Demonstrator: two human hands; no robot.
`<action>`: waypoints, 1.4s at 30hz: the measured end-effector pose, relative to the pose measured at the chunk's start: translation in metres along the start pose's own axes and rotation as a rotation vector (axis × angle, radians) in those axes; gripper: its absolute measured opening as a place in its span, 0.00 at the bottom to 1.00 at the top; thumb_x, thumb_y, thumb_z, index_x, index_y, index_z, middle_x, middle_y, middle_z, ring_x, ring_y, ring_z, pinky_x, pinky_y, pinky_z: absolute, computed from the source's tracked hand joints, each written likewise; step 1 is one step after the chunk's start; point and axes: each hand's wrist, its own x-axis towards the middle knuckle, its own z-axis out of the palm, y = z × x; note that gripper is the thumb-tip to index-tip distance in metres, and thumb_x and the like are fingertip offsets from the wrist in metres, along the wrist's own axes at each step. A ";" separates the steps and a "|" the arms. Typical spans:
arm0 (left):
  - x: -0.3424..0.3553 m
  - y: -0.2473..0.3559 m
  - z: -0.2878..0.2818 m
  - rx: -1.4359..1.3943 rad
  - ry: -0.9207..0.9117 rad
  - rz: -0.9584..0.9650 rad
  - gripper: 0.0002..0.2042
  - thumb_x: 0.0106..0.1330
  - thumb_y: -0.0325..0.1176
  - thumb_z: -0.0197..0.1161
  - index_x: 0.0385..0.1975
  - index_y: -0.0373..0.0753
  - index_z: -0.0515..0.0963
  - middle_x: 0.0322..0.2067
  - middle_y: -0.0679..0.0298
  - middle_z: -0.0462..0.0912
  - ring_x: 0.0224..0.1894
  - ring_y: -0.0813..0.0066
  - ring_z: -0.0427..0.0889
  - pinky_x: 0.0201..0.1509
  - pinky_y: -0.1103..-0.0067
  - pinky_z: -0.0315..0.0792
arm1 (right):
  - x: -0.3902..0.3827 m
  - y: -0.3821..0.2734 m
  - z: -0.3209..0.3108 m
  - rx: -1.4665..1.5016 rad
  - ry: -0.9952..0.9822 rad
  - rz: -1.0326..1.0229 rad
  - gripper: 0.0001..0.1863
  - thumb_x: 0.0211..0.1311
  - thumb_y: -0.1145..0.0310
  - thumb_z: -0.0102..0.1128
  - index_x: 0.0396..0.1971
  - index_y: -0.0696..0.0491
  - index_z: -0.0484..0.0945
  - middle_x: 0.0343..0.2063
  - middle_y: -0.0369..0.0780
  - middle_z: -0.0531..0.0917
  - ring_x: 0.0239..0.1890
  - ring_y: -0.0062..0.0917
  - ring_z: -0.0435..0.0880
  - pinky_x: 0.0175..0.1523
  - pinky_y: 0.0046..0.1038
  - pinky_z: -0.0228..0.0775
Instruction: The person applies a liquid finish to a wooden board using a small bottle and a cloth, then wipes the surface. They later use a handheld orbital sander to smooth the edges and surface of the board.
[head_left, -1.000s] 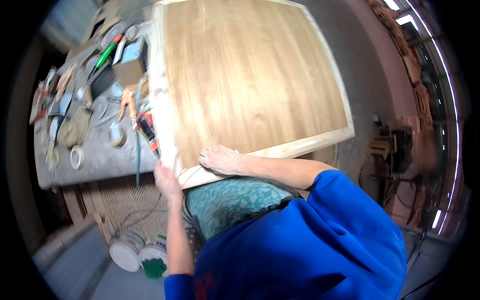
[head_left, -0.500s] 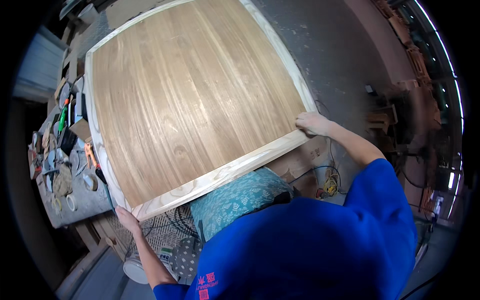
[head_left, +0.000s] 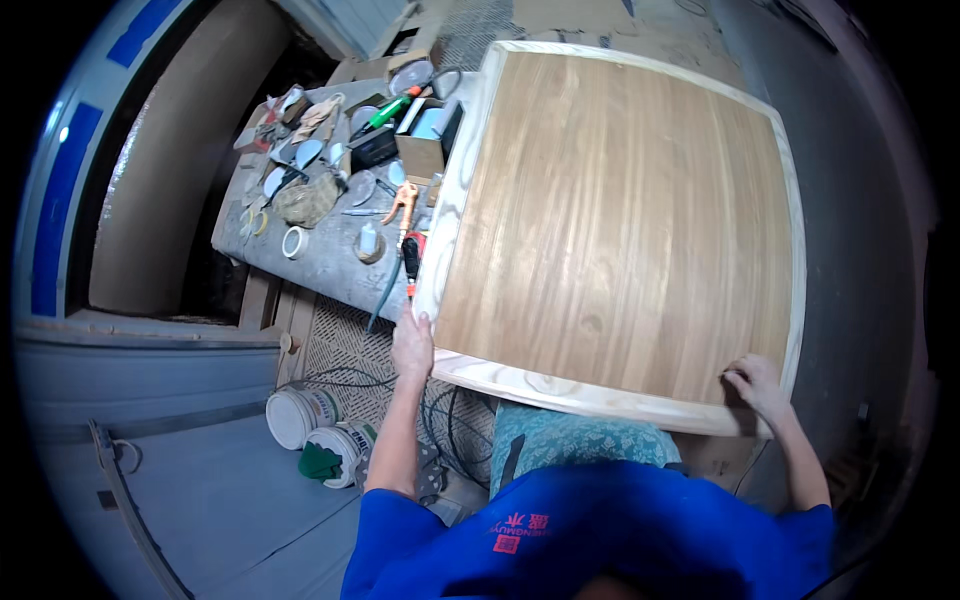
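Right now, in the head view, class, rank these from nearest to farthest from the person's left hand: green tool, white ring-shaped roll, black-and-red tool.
1. Black-and-red tool: just beyond the left hand, beside the panel.
2. White ring-shaped roll: to the hand's left, near the table's front edge.
3. Green tool: toward the table's far side.

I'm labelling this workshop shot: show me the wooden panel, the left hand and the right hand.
Wooden panel (head_left: 622, 225): head view, its brown face.
Left hand (head_left: 412, 346): head view, middle of the hand.
Right hand (head_left: 762, 387): head view, middle of the hand.
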 end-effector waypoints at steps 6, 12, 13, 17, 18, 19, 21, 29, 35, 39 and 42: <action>0.035 0.005 -0.002 -0.084 -0.052 0.133 0.28 0.77 0.47 0.51 0.70 0.37 0.64 0.49 0.45 0.79 0.51 0.42 0.79 0.52 0.52 0.74 | 0.165 -0.204 0.037 0.544 -0.114 0.079 0.18 0.66 0.56 0.67 0.43 0.56 0.88 0.36 0.46 0.88 0.41 0.31 0.87 0.48 0.31 0.77; 0.095 0.015 0.001 -0.160 0.202 0.353 0.22 0.69 0.31 0.61 0.63 0.39 0.73 0.47 0.52 0.78 0.51 0.51 0.75 0.58 0.58 0.70 | 0.344 -0.391 0.083 0.936 0.057 -0.089 0.19 0.65 0.58 0.69 0.46 0.59 0.85 0.32 0.37 0.87 0.36 0.20 0.83 0.44 0.25 0.75; 0.106 0.018 -0.002 -0.221 0.224 0.290 0.25 0.67 0.30 0.63 0.65 0.39 0.71 0.51 0.51 0.75 0.53 0.49 0.74 0.59 0.58 0.69 | 0.376 -0.414 0.088 1.109 0.069 -0.072 0.19 0.65 0.59 0.70 0.46 0.59 0.85 0.31 0.35 0.86 0.34 0.17 0.82 0.42 0.24 0.74; 0.146 -0.006 0.013 -0.388 -0.025 0.253 0.48 0.57 0.39 0.76 0.77 0.48 0.53 0.56 0.44 0.70 0.54 0.40 0.76 0.57 0.53 0.73 | 0.447 -0.505 0.060 1.250 0.314 0.046 0.12 0.67 0.67 0.69 0.43 0.60 0.84 0.29 0.32 0.84 0.31 0.13 0.78 0.38 0.18 0.71; 0.154 -0.002 0.014 -0.385 -0.128 0.205 0.50 0.57 0.39 0.76 0.77 0.48 0.51 0.56 0.43 0.69 0.54 0.39 0.76 0.55 0.53 0.74 | 0.458 -0.508 0.063 1.263 0.362 0.067 0.13 0.67 0.67 0.69 0.44 0.60 0.84 0.29 0.32 0.84 0.31 0.13 0.79 0.38 0.19 0.72; 0.165 0.005 0.010 -0.384 -0.226 0.155 0.51 0.57 0.38 0.77 0.78 0.49 0.50 0.55 0.42 0.69 0.54 0.38 0.77 0.54 0.53 0.74 | 0.471 -0.513 0.063 1.271 0.407 0.082 0.14 0.67 0.67 0.69 0.46 0.61 0.83 0.29 0.32 0.84 0.31 0.14 0.80 0.38 0.19 0.72; 0.184 0.008 0.008 -0.429 -0.285 0.131 0.50 0.56 0.36 0.77 0.78 0.49 0.52 0.55 0.41 0.69 0.54 0.35 0.77 0.55 0.52 0.75 | 0.489 -0.507 0.076 1.187 0.360 0.111 0.19 0.67 0.66 0.69 0.52 0.61 0.80 0.30 0.32 0.84 0.32 0.15 0.81 0.39 0.20 0.74; 0.207 -0.043 -0.007 -0.251 -0.401 0.754 0.29 0.62 0.23 0.61 0.66 0.48 0.73 0.50 0.51 0.74 0.47 0.43 0.78 0.49 0.56 0.77 | 0.567 -0.467 0.119 1.195 0.116 0.372 0.61 0.67 0.41 0.65 0.79 0.58 0.33 0.76 0.50 0.57 0.76 0.37 0.61 0.76 0.39 0.56; 0.208 -0.065 -0.008 -0.132 -0.118 0.873 0.26 0.66 0.30 0.57 0.67 0.49 0.71 0.54 0.56 0.75 0.46 0.57 0.77 0.47 0.65 0.76 | 0.643 -0.464 0.134 1.096 0.251 0.581 0.51 0.71 0.36 0.51 0.80 0.55 0.44 0.79 0.48 0.53 0.79 0.42 0.53 0.78 0.41 0.50; 0.212 -0.056 0.002 -0.041 -0.079 0.873 0.23 0.63 0.33 0.61 0.60 0.48 0.75 0.45 0.60 0.76 0.43 0.63 0.78 0.39 0.72 0.79 | 0.688 -0.435 0.179 0.899 0.448 0.564 0.35 0.73 0.51 0.49 0.71 0.60 0.62 0.69 0.57 0.69 0.70 0.51 0.68 0.73 0.42 0.59; 0.218 -0.059 0.000 -0.065 -0.102 0.900 0.22 0.63 0.33 0.60 0.60 0.47 0.75 0.46 0.59 0.77 0.41 0.62 0.79 0.35 0.73 0.79 | 0.682 -0.467 0.168 0.834 0.462 0.535 0.34 0.73 0.53 0.50 0.69 0.62 0.63 0.63 0.62 0.73 0.66 0.54 0.72 0.70 0.42 0.60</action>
